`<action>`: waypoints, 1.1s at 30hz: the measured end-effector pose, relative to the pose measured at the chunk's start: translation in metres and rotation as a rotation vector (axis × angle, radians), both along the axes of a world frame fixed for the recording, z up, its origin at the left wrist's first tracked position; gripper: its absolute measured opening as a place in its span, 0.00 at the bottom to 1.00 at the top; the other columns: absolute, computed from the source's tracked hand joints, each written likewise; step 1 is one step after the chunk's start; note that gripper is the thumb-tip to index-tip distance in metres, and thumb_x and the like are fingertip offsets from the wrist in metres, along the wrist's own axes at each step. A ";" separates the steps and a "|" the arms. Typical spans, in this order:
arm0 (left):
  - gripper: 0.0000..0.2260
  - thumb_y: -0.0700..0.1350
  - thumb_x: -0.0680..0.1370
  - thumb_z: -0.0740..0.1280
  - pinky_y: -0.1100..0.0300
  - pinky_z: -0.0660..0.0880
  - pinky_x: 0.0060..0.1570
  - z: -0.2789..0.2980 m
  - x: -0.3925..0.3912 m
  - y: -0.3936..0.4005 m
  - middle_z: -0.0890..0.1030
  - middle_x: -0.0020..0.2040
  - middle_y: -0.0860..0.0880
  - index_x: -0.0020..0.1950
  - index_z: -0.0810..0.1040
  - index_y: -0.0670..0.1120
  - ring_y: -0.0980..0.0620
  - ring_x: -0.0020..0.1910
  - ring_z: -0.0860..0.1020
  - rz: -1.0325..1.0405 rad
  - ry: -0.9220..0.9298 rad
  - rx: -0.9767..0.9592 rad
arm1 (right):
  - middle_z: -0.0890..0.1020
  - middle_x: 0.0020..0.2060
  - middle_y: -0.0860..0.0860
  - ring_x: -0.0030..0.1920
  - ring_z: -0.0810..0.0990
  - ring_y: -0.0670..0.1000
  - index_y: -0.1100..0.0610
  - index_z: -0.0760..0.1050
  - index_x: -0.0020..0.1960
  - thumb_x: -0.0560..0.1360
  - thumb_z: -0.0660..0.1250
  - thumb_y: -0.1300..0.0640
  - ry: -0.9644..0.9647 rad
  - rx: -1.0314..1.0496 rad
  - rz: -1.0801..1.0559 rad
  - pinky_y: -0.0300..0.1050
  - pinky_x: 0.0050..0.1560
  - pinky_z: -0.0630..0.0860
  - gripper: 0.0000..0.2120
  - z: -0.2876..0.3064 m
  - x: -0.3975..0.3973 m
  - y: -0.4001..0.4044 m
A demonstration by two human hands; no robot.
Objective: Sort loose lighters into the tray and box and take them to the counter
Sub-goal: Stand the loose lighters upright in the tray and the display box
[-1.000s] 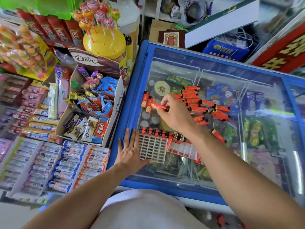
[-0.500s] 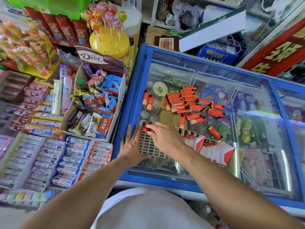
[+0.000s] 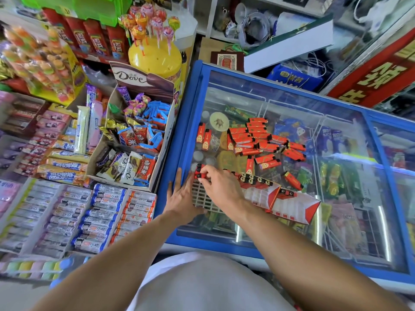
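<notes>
A glass-topped freezer (image 3: 336,135) with a blue frame is standing in a crowded shop — sweets racks are sitting at nine o'clock. Roughly two dozen loose red lighters (image 3: 258,140) are lying at twelve o'clock of the white tray (image 3: 202,198). The left hand (image 3: 179,196) is lying flat, fingers straight, steadying the tray; the right hand (image 3: 221,185) is pinching one lighter (image 3: 199,175) at the tray's far-left corner. One red-and-white box (image 3: 296,207) is lying at three o'clock.

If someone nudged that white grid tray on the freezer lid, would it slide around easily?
Probably yes. The white grid tray looks like thin plastic, so likely light, and it sits on the freezer's smooth glass lid. The left hand lies flat against its edge, seemingly to steady it. Its open lattice probably flexes a little.
</notes>
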State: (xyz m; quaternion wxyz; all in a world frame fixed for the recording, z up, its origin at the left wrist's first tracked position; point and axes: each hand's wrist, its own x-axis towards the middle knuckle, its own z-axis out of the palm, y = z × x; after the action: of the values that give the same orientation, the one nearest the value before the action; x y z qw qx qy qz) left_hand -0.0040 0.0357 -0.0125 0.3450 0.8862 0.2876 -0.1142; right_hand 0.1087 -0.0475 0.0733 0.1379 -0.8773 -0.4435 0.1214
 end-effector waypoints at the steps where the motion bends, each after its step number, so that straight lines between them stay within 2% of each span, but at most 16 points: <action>1: 0.55 0.59 0.72 0.75 0.42 0.35 0.78 -0.001 0.000 0.000 0.42 0.84 0.56 0.83 0.38 0.51 0.54 0.75 0.22 0.002 -0.001 0.001 | 0.86 0.47 0.49 0.42 0.85 0.49 0.51 0.75 0.62 0.80 0.67 0.48 -0.012 0.002 0.001 0.49 0.41 0.83 0.13 0.001 0.000 0.000; 9: 0.55 0.61 0.71 0.75 0.43 0.35 0.78 -0.004 0.001 -0.001 0.42 0.84 0.55 0.83 0.39 0.50 0.55 0.75 0.22 0.005 -0.002 0.031 | 0.86 0.45 0.43 0.39 0.85 0.45 0.47 0.76 0.60 0.79 0.66 0.44 -0.117 0.043 0.004 0.44 0.36 0.81 0.12 -0.001 -0.001 -0.002; 13: 0.57 0.63 0.71 0.75 0.45 0.33 0.78 -0.005 0.001 -0.001 0.39 0.83 0.51 0.82 0.36 0.49 0.55 0.74 0.21 0.005 0.023 0.035 | 0.86 0.42 0.44 0.34 0.84 0.46 0.46 0.77 0.54 0.80 0.65 0.43 -0.142 0.051 -0.019 0.44 0.33 0.80 0.09 -0.006 0.002 -0.001; 17: 0.57 0.64 0.71 0.73 0.45 0.33 0.78 -0.003 0.001 -0.001 0.38 0.83 0.50 0.82 0.34 0.49 0.55 0.73 0.20 -0.012 0.033 0.044 | 0.85 0.42 0.41 0.37 0.83 0.44 0.47 0.79 0.50 0.79 0.66 0.43 -0.152 0.053 -0.021 0.44 0.34 0.79 0.08 -0.011 0.005 0.000; 21: 0.56 0.64 0.72 0.73 0.43 0.34 0.78 -0.001 0.001 -0.001 0.40 0.84 0.52 0.82 0.35 0.49 0.53 0.73 0.20 -0.026 0.031 0.047 | 0.85 0.42 0.40 0.38 0.83 0.43 0.46 0.80 0.50 0.79 0.66 0.42 -0.131 0.037 -0.026 0.44 0.35 0.80 0.09 -0.011 0.007 -0.001; 24: 0.56 0.64 0.71 0.72 0.42 0.35 0.78 -0.002 0.001 -0.001 0.41 0.84 0.53 0.82 0.35 0.51 0.53 0.73 0.20 -0.028 0.020 0.042 | 0.84 0.40 0.39 0.34 0.80 0.39 0.46 0.81 0.50 0.79 0.65 0.41 -0.069 0.072 -0.067 0.39 0.32 0.78 0.10 0.000 0.010 0.003; 26: 0.55 0.64 0.71 0.72 0.41 0.34 0.78 -0.001 0.002 0.000 0.41 0.84 0.54 0.82 0.34 0.52 0.54 0.73 0.20 -0.033 0.007 0.030 | 0.84 0.41 0.39 0.30 0.76 0.36 0.46 0.81 0.51 0.80 0.66 0.45 -0.020 0.133 -0.113 0.33 0.28 0.73 0.08 0.010 0.021 0.010; 28: 0.55 0.64 0.72 0.71 0.42 0.33 0.77 -0.001 0.001 -0.001 0.41 0.83 0.55 0.81 0.33 0.53 0.54 0.73 0.19 -0.036 0.004 0.023 | 0.84 0.45 0.39 0.29 0.75 0.34 0.47 0.79 0.55 0.80 0.66 0.48 0.021 0.141 -0.157 0.34 0.27 0.74 0.06 0.016 0.040 0.022; 30: 0.55 0.64 0.72 0.71 0.42 0.33 0.77 -0.002 0.001 0.000 0.41 0.83 0.55 0.81 0.32 0.54 0.54 0.73 0.20 -0.033 0.002 0.020 | 0.84 0.45 0.40 0.33 0.78 0.36 0.48 0.77 0.61 0.80 0.67 0.50 0.128 0.060 -0.190 0.39 0.31 0.77 0.10 0.010 0.063 0.036; 32: 0.55 0.65 0.72 0.71 0.41 0.33 0.77 -0.004 0.001 0.001 0.41 0.83 0.56 0.81 0.32 0.55 0.54 0.73 0.20 -0.027 -0.002 0.016 | 0.84 0.47 0.44 0.38 0.81 0.42 0.50 0.73 0.66 0.79 0.68 0.50 0.253 -0.029 -0.225 0.44 0.41 0.80 0.17 0.000 0.081 0.053; 33: 0.55 0.65 0.72 0.71 0.41 0.33 0.77 -0.003 0.001 0.001 0.41 0.83 0.56 0.81 0.31 0.55 0.54 0.73 0.20 -0.025 -0.001 0.013 | 0.84 0.52 0.47 0.42 0.82 0.45 0.52 0.71 0.69 0.78 0.69 0.51 0.295 -0.061 -0.249 0.46 0.46 0.80 0.20 -0.007 0.089 0.062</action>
State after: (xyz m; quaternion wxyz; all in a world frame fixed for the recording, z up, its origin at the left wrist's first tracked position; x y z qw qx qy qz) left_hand -0.0032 0.0368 -0.0156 0.3381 0.8919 0.2768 -0.1163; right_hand 0.1974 0.0146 0.0668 0.1888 -0.9018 -0.3025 0.2443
